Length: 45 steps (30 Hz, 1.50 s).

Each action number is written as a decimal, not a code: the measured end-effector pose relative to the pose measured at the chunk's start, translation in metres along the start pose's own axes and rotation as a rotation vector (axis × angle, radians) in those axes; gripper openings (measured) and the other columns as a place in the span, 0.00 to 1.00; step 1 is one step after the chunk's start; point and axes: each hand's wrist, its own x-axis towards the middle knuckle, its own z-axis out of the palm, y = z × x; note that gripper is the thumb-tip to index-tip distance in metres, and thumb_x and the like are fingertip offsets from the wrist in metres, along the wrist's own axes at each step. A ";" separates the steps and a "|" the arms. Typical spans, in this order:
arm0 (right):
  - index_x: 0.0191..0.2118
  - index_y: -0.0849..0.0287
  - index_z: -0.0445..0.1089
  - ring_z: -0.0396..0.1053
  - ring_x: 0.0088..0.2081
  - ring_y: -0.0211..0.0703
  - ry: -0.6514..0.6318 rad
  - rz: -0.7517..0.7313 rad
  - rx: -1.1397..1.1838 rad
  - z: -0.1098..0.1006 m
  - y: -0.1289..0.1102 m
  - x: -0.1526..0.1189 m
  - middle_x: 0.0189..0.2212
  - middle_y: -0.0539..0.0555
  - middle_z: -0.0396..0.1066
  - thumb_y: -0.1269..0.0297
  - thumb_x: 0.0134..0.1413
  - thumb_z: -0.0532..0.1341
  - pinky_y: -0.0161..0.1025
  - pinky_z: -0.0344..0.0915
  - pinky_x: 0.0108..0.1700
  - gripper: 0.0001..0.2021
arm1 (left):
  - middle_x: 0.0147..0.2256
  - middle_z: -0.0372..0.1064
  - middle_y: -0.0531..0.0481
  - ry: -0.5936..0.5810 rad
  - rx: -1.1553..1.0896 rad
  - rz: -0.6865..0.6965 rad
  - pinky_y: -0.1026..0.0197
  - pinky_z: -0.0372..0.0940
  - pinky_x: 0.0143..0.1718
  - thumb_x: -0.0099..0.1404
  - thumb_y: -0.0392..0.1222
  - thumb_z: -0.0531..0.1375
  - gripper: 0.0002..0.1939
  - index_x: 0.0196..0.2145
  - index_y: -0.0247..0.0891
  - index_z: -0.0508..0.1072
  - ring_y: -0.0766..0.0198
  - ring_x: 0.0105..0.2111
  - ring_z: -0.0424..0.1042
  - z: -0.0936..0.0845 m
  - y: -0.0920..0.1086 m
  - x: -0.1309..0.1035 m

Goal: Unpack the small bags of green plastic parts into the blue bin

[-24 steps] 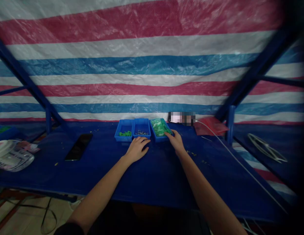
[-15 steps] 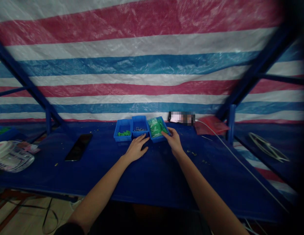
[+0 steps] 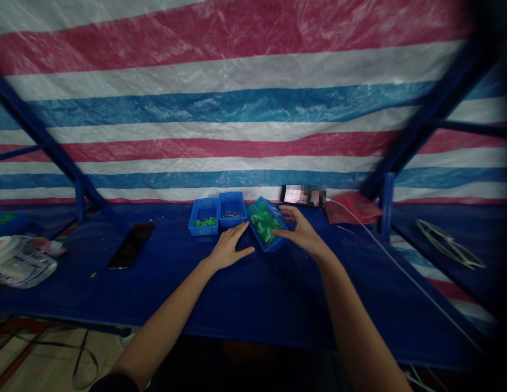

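Three small blue bins stand side by side on the blue table. The left bin (image 3: 203, 229) holds small green parts (image 3: 206, 222), and the middle bin (image 3: 232, 199) holds small metal pieces (image 3: 234, 214). At the right, a turned bin (image 3: 268, 247) contains a clear plastic bag of green pieces (image 3: 262, 219). My left hand (image 3: 230, 249) rests with fingers stretched and thumb apart, just in front of the middle bin. Beside the right bin is my right hand (image 3: 301, 231), fingers spread, its thumb over or against the bin's right edge; exact contact is unclear.
A black phone (image 3: 131, 246) lies at left, near a white-lidded clear tub (image 3: 22, 262). Behind the right bin a lit phone (image 3: 303, 196) leans with a white cable (image 3: 373, 234). A red plastic bag (image 3: 353, 208) lies beside it. Striped sheeting (image 3: 237, 144) closes off the back.
The right bin has turned and its near end has shifted toward me. My right hand has moved slightly right, its fingers spreading wider. The left hand has barely moved.
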 end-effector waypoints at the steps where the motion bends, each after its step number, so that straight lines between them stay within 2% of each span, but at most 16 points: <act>1: 0.49 0.54 0.64 0.63 0.49 0.52 -0.038 -0.043 -0.046 -0.003 -0.004 -0.002 0.48 0.57 0.65 0.59 0.29 0.70 0.52 0.61 0.50 0.34 | 0.62 0.49 0.42 -0.006 -0.024 0.007 0.45 0.49 0.59 0.58 0.54 0.58 0.40 0.63 0.44 0.46 0.50 0.60 0.51 0.000 0.001 0.000; 5: 0.54 0.51 0.62 0.62 0.50 0.55 -0.190 -0.145 -0.215 -0.013 -0.024 -0.015 0.52 0.57 0.62 0.57 0.30 0.70 0.55 0.58 0.53 0.38 | 0.64 0.41 0.40 -0.058 -0.112 0.038 0.45 0.48 0.59 0.56 0.55 0.60 0.48 0.64 0.41 0.37 0.50 0.62 0.47 0.004 0.003 -0.002; 8: 0.54 0.48 0.63 0.63 0.49 0.53 -0.295 -0.150 -0.216 -0.016 -0.036 -0.020 0.50 0.55 0.64 0.56 0.34 0.69 0.53 0.61 0.51 0.35 | 0.64 0.39 0.38 -0.094 -0.155 0.074 0.45 0.49 0.59 0.55 0.55 0.61 0.51 0.65 0.40 0.34 0.49 0.62 0.47 0.008 0.002 -0.002; 11: 0.51 0.50 0.65 0.67 0.40 0.47 -0.226 -0.055 -0.074 -0.009 -0.032 -0.016 0.47 0.55 0.67 0.55 0.40 0.66 0.45 0.67 0.41 0.28 | 0.64 0.39 0.37 -0.096 -0.173 0.103 0.44 0.49 0.59 0.54 0.55 0.62 0.52 0.65 0.40 0.32 0.48 0.62 0.46 0.010 0.001 -0.002; 13: 0.48 0.52 0.67 0.67 0.36 0.43 -0.092 0.022 0.031 0.002 -0.023 -0.010 0.45 0.55 0.68 0.53 0.42 0.64 0.42 0.67 0.38 0.24 | 0.64 0.40 0.36 -0.102 -0.157 0.110 0.44 0.49 0.59 0.54 0.56 0.62 0.54 0.64 0.40 0.32 0.48 0.62 0.46 0.010 0.001 -0.002; 15: 0.46 0.53 0.67 0.68 0.39 0.44 0.063 0.096 0.119 0.017 -0.010 -0.004 0.44 0.54 0.68 0.50 0.43 0.63 0.41 0.67 0.40 0.23 | 0.63 0.40 0.35 -0.122 -0.114 0.114 0.43 0.49 0.59 0.53 0.56 0.62 0.54 0.64 0.40 0.31 0.47 0.61 0.47 0.010 0.002 -0.002; 16: 0.46 0.53 0.67 0.68 0.41 0.44 0.099 0.137 0.189 0.024 -0.004 -0.001 0.44 0.54 0.69 0.48 0.44 0.61 0.40 0.67 0.41 0.23 | 0.63 0.40 0.35 -0.132 -0.090 0.117 0.43 0.49 0.59 0.53 0.56 0.62 0.55 0.64 0.40 0.31 0.47 0.61 0.47 0.010 0.003 -0.002; 19: 0.45 0.52 0.67 0.69 0.43 0.44 0.090 0.251 0.376 0.040 0.010 0.001 0.42 0.52 0.71 0.44 0.49 0.55 0.39 0.67 0.42 0.22 | 0.63 0.40 0.35 -0.145 -0.048 0.132 0.42 0.49 0.59 0.53 0.57 0.62 0.56 0.64 0.40 0.29 0.46 0.62 0.47 0.010 0.006 -0.002; 23: 0.39 0.56 0.69 0.72 0.37 0.46 -0.065 0.415 0.524 0.047 0.018 -0.002 0.34 0.53 0.74 0.39 0.50 0.50 0.40 0.69 0.40 0.26 | 0.64 0.38 0.34 -0.144 -0.024 0.151 0.43 0.50 0.58 0.54 0.59 0.61 0.56 0.64 0.39 0.27 0.47 0.62 0.46 0.011 0.008 -0.002; 25: 0.39 0.56 0.69 0.72 0.39 0.47 -0.054 0.416 0.545 0.049 0.019 -0.004 0.35 0.53 0.74 0.40 0.50 0.51 0.40 0.69 0.42 0.25 | 0.63 0.39 0.33 -0.133 -0.014 0.147 0.42 0.50 0.58 0.54 0.59 0.60 0.55 0.64 0.38 0.28 0.46 0.62 0.46 0.012 0.009 -0.002; 29: 0.46 0.52 0.66 0.67 0.49 0.46 0.043 0.294 0.531 0.053 0.014 -0.005 0.46 0.50 0.70 0.47 0.49 0.56 0.39 0.65 0.49 0.21 | 0.62 0.43 0.34 -0.123 0.002 0.147 0.41 0.52 0.56 0.53 0.60 0.60 0.53 0.64 0.39 0.32 0.44 0.61 0.49 0.015 0.010 -0.004; 34: 0.52 0.50 0.60 0.63 0.52 0.46 -0.046 0.189 0.397 0.050 0.002 -0.008 0.51 0.51 0.65 0.52 0.51 0.56 0.42 0.60 0.53 0.22 | 0.60 0.48 0.32 -0.149 0.035 0.146 0.42 0.54 0.55 0.53 0.61 0.60 0.51 0.64 0.37 0.39 0.43 0.58 0.53 0.017 0.017 -0.008; 38: 0.53 0.49 0.60 0.57 0.56 0.49 -0.080 0.020 0.051 0.044 -0.011 -0.015 0.53 0.52 0.62 0.56 0.49 0.58 0.48 0.51 0.59 0.23 | 0.56 0.56 0.35 -0.172 0.038 0.151 0.44 0.56 0.53 0.53 0.60 0.61 0.43 0.60 0.38 0.51 0.45 0.55 0.58 0.019 0.022 -0.010; 40: 0.54 0.50 0.61 0.56 0.55 0.51 -0.090 -0.040 -0.193 0.044 -0.019 -0.019 0.52 0.53 0.62 0.58 0.49 0.58 0.52 0.49 0.59 0.24 | 0.57 0.56 0.36 -0.193 0.065 0.156 0.43 0.55 0.54 0.52 0.60 0.61 0.41 0.58 0.39 0.55 0.44 0.56 0.57 0.020 0.023 -0.012; 42: 0.55 0.51 0.61 0.57 0.54 0.54 -0.121 -0.039 -0.391 0.045 -0.026 -0.022 0.51 0.55 0.63 0.59 0.49 0.58 0.54 0.51 0.57 0.25 | 0.58 0.53 0.37 -0.222 0.104 0.162 0.43 0.51 0.56 0.50 0.61 0.62 0.43 0.58 0.39 0.55 0.44 0.58 0.53 0.021 0.024 -0.013; 45: 0.57 0.51 0.59 0.57 0.54 0.54 -0.171 -0.005 -0.555 0.048 -0.033 -0.025 0.52 0.57 0.62 0.59 0.51 0.56 0.53 0.54 0.55 0.25 | 0.60 0.50 0.37 -0.257 0.153 0.125 0.41 0.46 0.58 0.50 0.62 0.61 0.44 0.59 0.39 0.54 0.44 0.60 0.48 0.019 0.026 -0.014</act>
